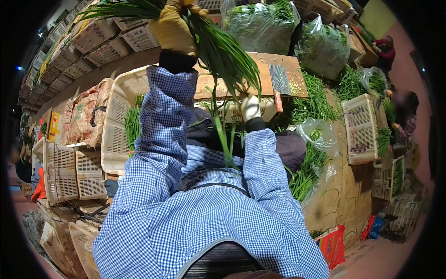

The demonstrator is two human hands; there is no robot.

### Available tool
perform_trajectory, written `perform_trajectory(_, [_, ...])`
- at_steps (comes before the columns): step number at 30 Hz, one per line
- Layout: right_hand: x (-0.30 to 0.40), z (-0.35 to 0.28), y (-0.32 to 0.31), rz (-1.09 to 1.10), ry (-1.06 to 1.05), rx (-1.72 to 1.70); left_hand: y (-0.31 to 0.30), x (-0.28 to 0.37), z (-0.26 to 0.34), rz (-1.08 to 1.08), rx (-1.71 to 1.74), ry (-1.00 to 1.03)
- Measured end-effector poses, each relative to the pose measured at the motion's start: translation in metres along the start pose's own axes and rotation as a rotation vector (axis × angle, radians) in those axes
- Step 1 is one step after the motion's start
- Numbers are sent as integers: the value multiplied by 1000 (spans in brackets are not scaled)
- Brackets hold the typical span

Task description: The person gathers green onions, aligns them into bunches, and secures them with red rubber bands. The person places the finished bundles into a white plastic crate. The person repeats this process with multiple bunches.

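My left hand (176, 26), in a yellow glove, grips a bunch of long green leafy stalks (221, 47), which look like Chinese chives, near the top of the view. Lower and to the right, my right hand (251, 106), in a whitish glove, is at the other end of the bunch, its fingers against the pale stalk ends. Some loose leaves hang down between my arms. Behind the hands lies a wooden board (244, 66). On it rests a cleaver (278, 80) with a wooden handle, beside small pale cut pieces (296, 87).
A plastic crate (115, 139) holding bundled greens stands left of me. Loose greens (313, 101) and an open plastic bag of greens (308, 174) lie on the right. Bagged greens (261, 31) stand beyond the board. Stacked crates line the far left; two people are at the right.
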State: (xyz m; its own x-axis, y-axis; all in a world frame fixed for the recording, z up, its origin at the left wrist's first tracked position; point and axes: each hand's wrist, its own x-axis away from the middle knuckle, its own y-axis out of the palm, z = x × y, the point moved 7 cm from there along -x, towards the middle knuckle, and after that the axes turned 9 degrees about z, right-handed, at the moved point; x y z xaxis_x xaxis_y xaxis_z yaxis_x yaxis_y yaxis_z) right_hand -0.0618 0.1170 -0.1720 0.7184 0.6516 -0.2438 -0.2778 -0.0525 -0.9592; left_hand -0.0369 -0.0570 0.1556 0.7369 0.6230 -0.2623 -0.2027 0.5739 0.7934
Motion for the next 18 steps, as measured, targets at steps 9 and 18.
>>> perform_trajectory(9, [124,37,82,-339,654,-626,9,-20,14,-41,41,52])
perform_trajectory(18, [79,40,-169,828,489,-499,15,-20,6,-7,66,40])
